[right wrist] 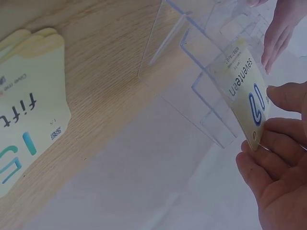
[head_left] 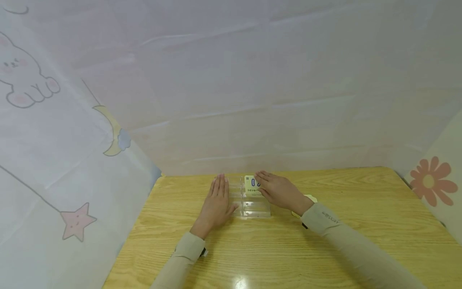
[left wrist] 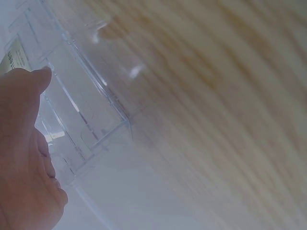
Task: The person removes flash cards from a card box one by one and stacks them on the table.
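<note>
A clear plastic stepped card rack (head_left: 256, 209) stands on the table between my hands. Near its back tier, a pale yellow number card (head_left: 250, 185) stands tilted, printed "seventeen" with a blue numeral. My right hand (head_left: 283, 192) pinches that card (right wrist: 247, 91) at its edge, the thumb on the printed face and fingers at the far side. Part of the numeral is hidden by this hand in the head view. My left hand (head_left: 215, 205) rests along the rack's left side, fingers straight, thumb out over the lower tiers (left wrist: 81, 100).
Right of the rack, a pile of similar cards (right wrist: 33, 110) lies on the wooden table (head_left: 274, 253), the top one reading "fift" with a teal numeral; my right wrist partly covers it in the head view. A patterned cloth (head_left: 231, 100) hangs behind the table.
</note>
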The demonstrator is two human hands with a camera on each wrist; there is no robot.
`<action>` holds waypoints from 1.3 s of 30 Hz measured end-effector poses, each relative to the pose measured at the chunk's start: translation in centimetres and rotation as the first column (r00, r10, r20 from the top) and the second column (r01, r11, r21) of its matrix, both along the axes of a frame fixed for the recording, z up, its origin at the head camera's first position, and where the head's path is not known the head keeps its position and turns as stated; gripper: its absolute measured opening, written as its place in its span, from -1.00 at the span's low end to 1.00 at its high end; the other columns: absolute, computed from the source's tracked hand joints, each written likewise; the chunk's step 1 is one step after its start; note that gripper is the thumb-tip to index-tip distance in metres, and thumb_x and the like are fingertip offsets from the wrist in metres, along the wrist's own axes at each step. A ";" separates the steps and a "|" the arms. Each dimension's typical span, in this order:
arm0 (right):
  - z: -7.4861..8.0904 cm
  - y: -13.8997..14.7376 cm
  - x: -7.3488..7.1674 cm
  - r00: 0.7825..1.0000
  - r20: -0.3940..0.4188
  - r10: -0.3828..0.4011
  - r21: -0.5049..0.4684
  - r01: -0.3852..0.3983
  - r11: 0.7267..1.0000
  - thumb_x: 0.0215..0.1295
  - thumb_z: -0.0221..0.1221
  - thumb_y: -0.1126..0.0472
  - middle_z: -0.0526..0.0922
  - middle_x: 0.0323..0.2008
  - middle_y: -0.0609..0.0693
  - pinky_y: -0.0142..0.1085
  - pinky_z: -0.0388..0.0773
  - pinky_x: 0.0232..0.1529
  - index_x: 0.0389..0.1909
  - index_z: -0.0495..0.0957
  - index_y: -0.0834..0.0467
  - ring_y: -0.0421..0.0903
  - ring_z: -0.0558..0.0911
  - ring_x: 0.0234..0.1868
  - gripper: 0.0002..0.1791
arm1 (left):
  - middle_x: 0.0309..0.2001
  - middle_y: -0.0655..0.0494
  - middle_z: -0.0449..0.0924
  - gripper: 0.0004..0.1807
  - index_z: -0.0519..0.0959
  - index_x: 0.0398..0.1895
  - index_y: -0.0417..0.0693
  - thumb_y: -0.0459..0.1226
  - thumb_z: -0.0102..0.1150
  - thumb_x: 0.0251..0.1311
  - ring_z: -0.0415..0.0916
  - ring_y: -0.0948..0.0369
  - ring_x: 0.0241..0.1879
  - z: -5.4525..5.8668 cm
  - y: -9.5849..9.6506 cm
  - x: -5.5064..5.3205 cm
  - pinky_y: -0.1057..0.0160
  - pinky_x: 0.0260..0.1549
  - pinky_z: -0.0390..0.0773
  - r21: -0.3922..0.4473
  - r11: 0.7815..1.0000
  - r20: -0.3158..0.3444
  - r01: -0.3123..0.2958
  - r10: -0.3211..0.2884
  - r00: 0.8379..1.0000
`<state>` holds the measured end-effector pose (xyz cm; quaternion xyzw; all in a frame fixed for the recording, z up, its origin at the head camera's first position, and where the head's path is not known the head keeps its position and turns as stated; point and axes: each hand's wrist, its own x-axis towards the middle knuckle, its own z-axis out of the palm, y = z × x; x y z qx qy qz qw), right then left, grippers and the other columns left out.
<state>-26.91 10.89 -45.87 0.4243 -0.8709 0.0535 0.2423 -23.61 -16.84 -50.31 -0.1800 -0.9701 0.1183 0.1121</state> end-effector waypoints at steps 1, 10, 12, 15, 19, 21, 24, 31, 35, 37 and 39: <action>0.0 0.0 0.0 1.000 -0.003 0.004 -0.006 -0.004 1.000 0.48 0.29 0.14 0.63 0.33 0.27 -0.02 0.67 0.29 0.36 0.54 0.34 0.16 0.65 0.35 -0.45 | 0.70 -0.37 -0.20 0.07 -0.16 0.68 -0.39 0.31 -0.23 0.56 -0.29 -0.17 0.73 0.0 0.0 0.0 -0.09 0.72 -0.11 -0.001 1.000 0.002 -0.002 0.002 1.000; 0.6 -0.1 -0.1 1.000 -0.011 0.013 -0.026 -0.013 1.000 0.44 0.31 0.29 0.68 0.26 0.25 -0.12 0.78 0.06 0.31 0.59 0.32 0.10 0.75 0.21 -0.54 | 0.70 -0.38 -0.24 0.07 -0.16 0.67 -0.40 0.30 -0.22 0.56 -0.23 -0.19 0.72 0.2 -0.2 0.0 -0.10 0.72 -0.10 -0.006 1.000 -0.012 0.007 -0.007 1.000; 1.0 -0.1 0.0 1.000 0.022 0.016 -0.046 -0.015 0.999 0.43 0.31 0.32 0.70 0.24 0.24 -0.13 0.79 0.00 0.29 0.61 0.31 0.09 0.78 0.15 -0.56 | 0.70 -0.39 -0.22 0.07 -0.16 0.67 -0.40 0.31 -0.22 0.56 -0.23 -0.19 0.72 0.2 -0.2 -0.1 -0.10 0.71 -0.10 -0.004 1.000 -0.013 0.008 -0.008 1.000; 1.6 -0.1 0.0 0.995 0.100 0.027 -0.095 -0.018 0.995 0.42 0.30 0.35 0.79 0.08 0.22 -0.23 0.80 -0.22 0.25 0.66 0.29 -0.01 0.85 -0.21 -0.60 | 0.70 -0.39 -0.20 0.07 -0.17 0.67 -0.40 0.31 -0.23 0.56 -0.23 -0.19 0.73 0.2 -0.2 -0.1 -0.10 0.72 -0.10 -0.005 1.000 -0.010 0.008 -0.008 1.000; 2.4 0.0 0.0 0.979 0.196 0.058 -0.148 -0.029 0.989 0.42 0.28 0.38 0.84 -0.36 0.14 -0.45 0.46 -0.54 0.19 0.70 0.27 -0.28 0.41 -0.74 -0.65 | 0.70 -0.38 -0.23 0.07 -0.18 0.67 -0.40 0.31 -0.24 0.56 -0.24 -0.19 0.73 0.3 -0.2 0.0 -0.09 0.72 -0.11 0.000 1.000 0.002 0.009 -0.009 1.000; 2.8 0.0 0.0 0.969 0.236 0.074 -0.165 -0.035 0.986 0.43 0.27 0.38 0.79 -0.51 0.09 -0.48 0.32 -0.55 0.17 0.72 0.26 -0.35 0.19 -0.77 -0.67 | 0.70 -0.38 -0.26 0.07 -0.19 0.67 -0.40 0.31 -0.26 0.56 -0.25 -0.19 0.73 0.4 -0.1 0.0 -0.09 0.72 -0.12 0.000 1.000 0.011 0.007 -0.007 1.000; 3.2 0.1 0.0 0.959 0.271 0.084 -0.169 -0.038 0.985 0.43 0.28 0.37 0.78 -0.53 0.08 -0.51 0.30 -0.54 0.15 0.73 0.25 -0.39 0.16 -0.77 -0.68 | 0.70 -0.38 -0.27 0.07 -0.21 0.67 -0.40 0.31 -0.28 0.57 -0.25 -0.19 0.73 0.4 -0.1 0.0 -0.09 0.72 -0.12 -0.007 1.000 0.017 0.004 -0.004 1.000; 3.4 -0.1 -0.2 0.943 0.328 0.060 -0.171 -0.004 0.985 0.42 0.30 0.32 0.87 -0.23 0.13 -0.46 0.51 -0.48 0.10 0.76 0.23 -0.37 0.50 -0.66 -0.72 | 0.70 -0.38 -0.24 0.07 -0.18 0.67 -0.40 0.31 -0.25 0.56 -0.23 -0.19 0.72 0.4 0.0 0.1 -0.09 0.72 -0.09 -0.015 1.000 0.014 0.006 -0.006 1.000; 3.5 -0.3 -0.1 0.951 0.308 0.040 -0.175 0.015 0.984 0.41 0.32 0.29 0.87 -0.14 0.11 -0.31 0.76 -0.30 0.03 0.80 0.21 -0.17 0.80 -0.41 -0.76 | 0.70 -0.37 -0.32 0.07 -0.20 0.68 -0.39 0.32 -0.27 0.56 -0.28 -0.18 0.73 0.4 0.0 0.1 -0.09 0.72 -0.12 -0.016 1.000 0.025 0.002 -0.002 1.000; 3.6 -0.4 -0.1 0.952 0.305 0.027 -0.181 0.030 0.983 0.41 0.33 0.27 0.87 -0.13 0.09 -0.23 0.80 -0.21 -0.01 0.81 0.19 -0.09 0.85 -0.28 -0.78 | 0.70 -0.36 -0.36 0.07 -0.21 0.68 -0.39 0.32 -0.28 0.56 -0.30 -0.18 0.73 0.5 0.0 0.2 -0.10 0.72 -0.13 -0.012 1.000 0.032 0.001 -0.001 0.999; 3.6 -0.5 -0.1 0.953 0.303 0.015 -0.184 0.043 0.982 0.39 0.35 0.26 0.88 -0.14 0.08 -0.19 0.81 -0.16 -0.03 0.82 0.19 -0.06 0.86 -0.22 -0.79 | 0.70 -0.37 -0.33 0.07 -0.20 0.68 -0.39 0.32 -0.27 0.56 -0.29 -0.19 0.73 0.5 0.0 0.2 -0.10 0.72 -0.12 -0.009 1.000 0.028 0.004 -0.004 1.000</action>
